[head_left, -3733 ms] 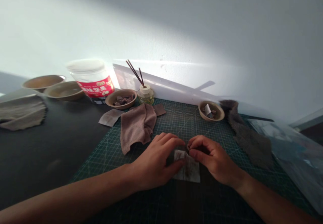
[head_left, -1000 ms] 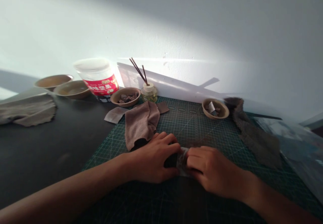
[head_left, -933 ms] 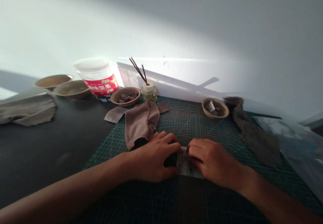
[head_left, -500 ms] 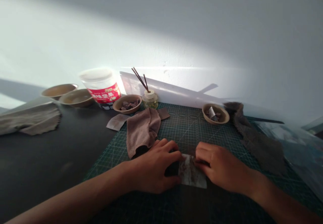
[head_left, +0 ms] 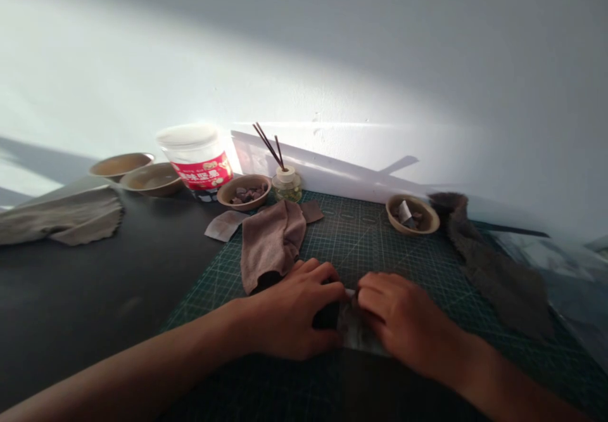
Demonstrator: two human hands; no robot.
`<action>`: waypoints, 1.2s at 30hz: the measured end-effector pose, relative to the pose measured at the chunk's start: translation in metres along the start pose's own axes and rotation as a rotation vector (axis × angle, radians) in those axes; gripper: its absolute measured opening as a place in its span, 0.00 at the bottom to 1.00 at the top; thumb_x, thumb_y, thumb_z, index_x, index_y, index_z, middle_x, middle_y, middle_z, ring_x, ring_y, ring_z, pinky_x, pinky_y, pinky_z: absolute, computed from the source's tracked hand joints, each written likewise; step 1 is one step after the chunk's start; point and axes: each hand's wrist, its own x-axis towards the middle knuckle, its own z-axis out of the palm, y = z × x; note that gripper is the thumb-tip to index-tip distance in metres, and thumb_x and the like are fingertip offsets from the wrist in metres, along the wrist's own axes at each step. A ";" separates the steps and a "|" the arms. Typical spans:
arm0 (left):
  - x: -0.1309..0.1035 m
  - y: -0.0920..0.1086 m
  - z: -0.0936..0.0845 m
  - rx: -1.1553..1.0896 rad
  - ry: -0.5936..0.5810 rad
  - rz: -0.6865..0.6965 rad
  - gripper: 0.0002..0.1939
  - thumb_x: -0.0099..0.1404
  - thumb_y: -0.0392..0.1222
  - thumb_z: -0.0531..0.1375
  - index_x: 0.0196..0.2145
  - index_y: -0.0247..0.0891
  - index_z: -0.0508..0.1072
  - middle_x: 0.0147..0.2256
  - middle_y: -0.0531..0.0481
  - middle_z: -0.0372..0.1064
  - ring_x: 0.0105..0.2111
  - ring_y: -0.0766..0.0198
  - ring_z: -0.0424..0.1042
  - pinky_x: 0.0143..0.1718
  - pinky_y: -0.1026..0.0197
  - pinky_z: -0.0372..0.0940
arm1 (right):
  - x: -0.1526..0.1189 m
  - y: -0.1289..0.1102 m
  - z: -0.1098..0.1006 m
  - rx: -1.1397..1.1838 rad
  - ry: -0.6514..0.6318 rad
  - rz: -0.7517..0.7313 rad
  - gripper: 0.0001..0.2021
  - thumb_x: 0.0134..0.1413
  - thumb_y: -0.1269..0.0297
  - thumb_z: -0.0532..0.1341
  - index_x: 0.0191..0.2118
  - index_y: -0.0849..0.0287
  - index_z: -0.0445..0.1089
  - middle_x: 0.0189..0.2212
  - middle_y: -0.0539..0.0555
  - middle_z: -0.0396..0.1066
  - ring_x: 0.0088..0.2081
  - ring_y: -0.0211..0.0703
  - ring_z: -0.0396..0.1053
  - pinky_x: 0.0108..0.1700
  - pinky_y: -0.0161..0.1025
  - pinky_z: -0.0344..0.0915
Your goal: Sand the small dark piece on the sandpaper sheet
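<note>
A small whitish piece with dark smudges point(head_left: 360, 336) lies flat on the green cutting mat point(head_left: 351, 235). At its left edge my left hand point(head_left: 304, 314) rests with thumb and fingers apart, the tips touching the piece. My right hand point(head_left: 401, 317) is closed over its upper right part; whatever the fingers pinch is hidden. A brown cloth point(head_left: 270, 238) lies just beyond my left hand.
Bowls of brown bits stand at centre point(head_left: 244, 192) and right point(head_left: 412, 214). Between them is a reed diffuser point(head_left: 287, 184). Further left are a tub point(head_left: 197, 162), two bowls and a grey cloth point(head_left: 90, 216). A dark cloth point(head_left: 498, 270) lies right.
My right hand has moved left across the whitish piece, covering more of it. My left hand stays at the left edge. The view has shifted slightly.
</note>
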 end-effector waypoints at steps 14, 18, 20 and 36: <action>0.001 -0.001 0.000 0.001 0.009 0.001 0.20 0.62 0.52 0.67 0.49 0.44 0.74 0.47 0.46 0.65 0.46 0.50 0.65 0.51 0.45 0.63 | 0.000 0.000 -0.013 0.091 -0.190 -0.044 0.09 0.58 0.79 0.62 0.31 0.57 0.68 0.34 0.47 0.70 0.36 0.38 0.67 0.38 0.38 0.58; 0.000 -0.001 0.001 0.001 0.013 0.013 0.19 0.62 0.53 0.67 0.48 0.44 0.74 0.47 0.46 0.65 0.45 0.50 0.65 0.50 0.45 0.62 | 0.003 0.000 -0.007 0.060 -0.075 -0.038 0.08 0.59 0.77 0.62 0.32 0.57 0.68 0.36 0.49 0.71 0.38 0.41 0.68 0.40 0.39 0.59; 0.000 -0.002 0.001 -0.005 0.015 0.011 0.20 0.62 0.52 0.67 0.49 0.45 0.73 0.47 0.46 0.65 0.46 0.50 0.65 0.51 0.45 0.62 | 0.004 0.004 -0.009 0.034 -0.043 0.045 0.09 0.60 0.76 0.61 0.30 0.58 0.67 0.34 0.49 0.69 0.37 0.40 0.67 0.40 0.39 0.59; -0.001 -0.003 0.002 -0.001 0.031 0.023 0.21 0.62 0.52 0.68 0.50 0.45 0.74 0.47 0.46 0.65 0.45 0.50 0.65 0.52 0.46 0.62 | -0.005 0.000 -0.014 0.118 -0.180 -0.026 0.08 0.60 0.78 0.62 0.33 0.57 0.70 0.36 0.48 0.69 0.36 0.37 0.68 0.38 0.35 0.61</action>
